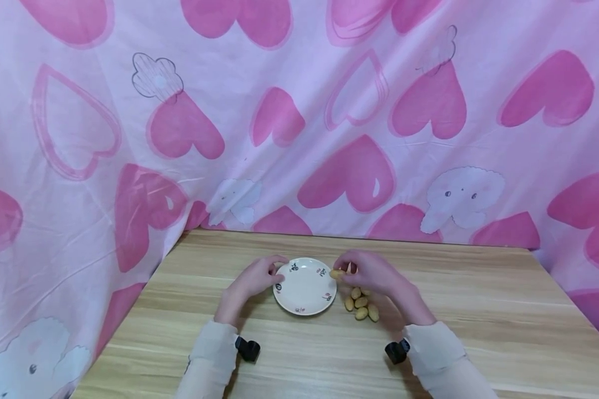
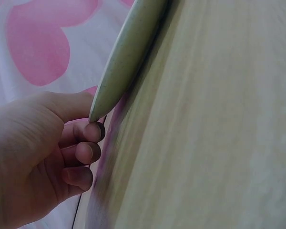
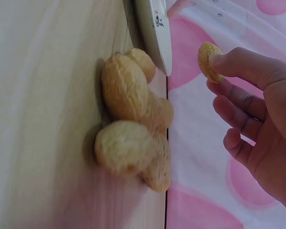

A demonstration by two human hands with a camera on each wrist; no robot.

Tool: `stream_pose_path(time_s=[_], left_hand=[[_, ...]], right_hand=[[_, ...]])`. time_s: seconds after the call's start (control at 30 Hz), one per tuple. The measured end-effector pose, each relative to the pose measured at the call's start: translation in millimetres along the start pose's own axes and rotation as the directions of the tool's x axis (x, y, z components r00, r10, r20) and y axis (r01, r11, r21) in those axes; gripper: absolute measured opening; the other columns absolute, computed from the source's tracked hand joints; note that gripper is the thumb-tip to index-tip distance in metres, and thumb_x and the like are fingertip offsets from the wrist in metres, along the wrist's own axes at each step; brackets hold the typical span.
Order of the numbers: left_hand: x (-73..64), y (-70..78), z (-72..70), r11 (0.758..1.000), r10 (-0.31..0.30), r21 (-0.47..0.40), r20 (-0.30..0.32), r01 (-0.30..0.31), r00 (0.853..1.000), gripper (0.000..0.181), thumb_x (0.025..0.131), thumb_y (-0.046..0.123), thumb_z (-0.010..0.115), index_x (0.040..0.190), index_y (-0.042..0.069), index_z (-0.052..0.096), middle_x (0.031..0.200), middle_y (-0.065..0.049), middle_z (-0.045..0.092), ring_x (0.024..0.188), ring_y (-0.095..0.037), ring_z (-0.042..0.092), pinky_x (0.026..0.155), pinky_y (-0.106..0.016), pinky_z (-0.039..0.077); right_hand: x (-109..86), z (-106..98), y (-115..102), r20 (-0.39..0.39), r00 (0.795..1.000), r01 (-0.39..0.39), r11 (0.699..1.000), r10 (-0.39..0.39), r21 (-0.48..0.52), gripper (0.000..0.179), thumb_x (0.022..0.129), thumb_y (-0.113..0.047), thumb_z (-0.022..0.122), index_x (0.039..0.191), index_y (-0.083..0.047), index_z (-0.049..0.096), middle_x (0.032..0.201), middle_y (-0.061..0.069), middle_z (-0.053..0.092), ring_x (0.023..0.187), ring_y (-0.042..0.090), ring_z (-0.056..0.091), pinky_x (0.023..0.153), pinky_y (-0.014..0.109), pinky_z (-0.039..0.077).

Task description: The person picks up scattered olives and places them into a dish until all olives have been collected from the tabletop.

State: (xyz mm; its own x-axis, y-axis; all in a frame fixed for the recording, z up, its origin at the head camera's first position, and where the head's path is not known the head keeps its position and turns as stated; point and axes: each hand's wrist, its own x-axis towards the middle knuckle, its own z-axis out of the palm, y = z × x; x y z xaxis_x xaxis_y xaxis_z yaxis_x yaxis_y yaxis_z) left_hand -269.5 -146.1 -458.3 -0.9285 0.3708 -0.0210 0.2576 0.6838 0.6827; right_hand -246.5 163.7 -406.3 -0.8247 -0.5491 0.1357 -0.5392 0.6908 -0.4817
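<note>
A round white plate [image 1: 304, 288] with small dark and pink motifs lies on the table. My left hand [image 1: 257, 276] is at its left rim; the left wrist view shows the plate's edge [image 2: 117, 62] pinched between thumb and fingers. Above the table, beside the plate's right rim, my right hand [image 1: 371, 272] pinches a small, wrinkled yellow-brown potato [image 3: 209, 62] between thumb and fingertips. Several similar small potatoes [image 1: 361, 302] lie in a loose cluster right of the plate, partly beneath the right hand.
The wooden table [image 1: 299, 366] extends around the plate on all sides. A pink curtain [image 1: 329, 111] printed with hearts hangs behind the table and along its left and right sides. Each wrist carries a small black camera [image 1: 248, 350] on a pale sleeve.
</note>
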Motion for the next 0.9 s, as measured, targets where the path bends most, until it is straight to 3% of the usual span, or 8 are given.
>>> stream_pose_path(time_s=[0.37, 0.67, 0.9], left_hand=[[1.6, -1.8, -0.1, 1.000, 0.014, 0.007, -0.007, -0.014, 1.000, 0.043, 0.090, 0.016, 0.071, 0.132, 0.014, 0.062, 0.071, 0.001, 0.056, 0.063, -0.012, 0.048, 0.059, -0.027, 0.040], [1.2, -0.6, -0.6, 1.000, 0.004, 0.016, -0.005, -0.004, 1.000, 0.042, 0.091, 0.017, 0.070, 0.132, 0.015, 0.061, 0.071, 0.001, 0.055, 0.062, -0.012, 0.048, 0.058, -0.027, 0.039], [0.5, 0.8, -1.2, 1.000, -0.007, -0.001, 0.000, 0.007, 1.000, 0.041, 0.091, 0.017, 0.070, 0.131, 0.015, 0.062, 0.071, 0.000, 0.056, 0.062, -0.012, 0.048, 0.058, -0.026, 0.039]], right_hand=[[27.3, 10, -10, 0.031, 0.999, -0.030, 0.998, 0.031, -0.048, 0.014, 0.086, -0.020, 0.075, 0.099, -0.025, 0.074, 0.088, -0.013, 0.063, 0.078, 0.009, 0.056, 0.070, 0.025, 0.048], [48.5, 20, -17, 0.071, 0.996, -0.048, 0.998, 0.050, -0.032, 0.014, 0.088, -0.022, 0.074, 0.101, -0.026, 0.074, 0.090, -0.012, 0.066, 0.081, 0.008, 0.057, 0.072, 0.027, 0.050], [63.6, 31, -16, 0.092, 0.995, -0.031, 0.998, 0.036, -0.057, 0.012, 0.086, -0.018, 0.075, 0.097, -0.024, 0.074, 0.087, -0.009, 0.065, 0.080, 0.010, 0.056, 0.074, 0.028, 0.049]])
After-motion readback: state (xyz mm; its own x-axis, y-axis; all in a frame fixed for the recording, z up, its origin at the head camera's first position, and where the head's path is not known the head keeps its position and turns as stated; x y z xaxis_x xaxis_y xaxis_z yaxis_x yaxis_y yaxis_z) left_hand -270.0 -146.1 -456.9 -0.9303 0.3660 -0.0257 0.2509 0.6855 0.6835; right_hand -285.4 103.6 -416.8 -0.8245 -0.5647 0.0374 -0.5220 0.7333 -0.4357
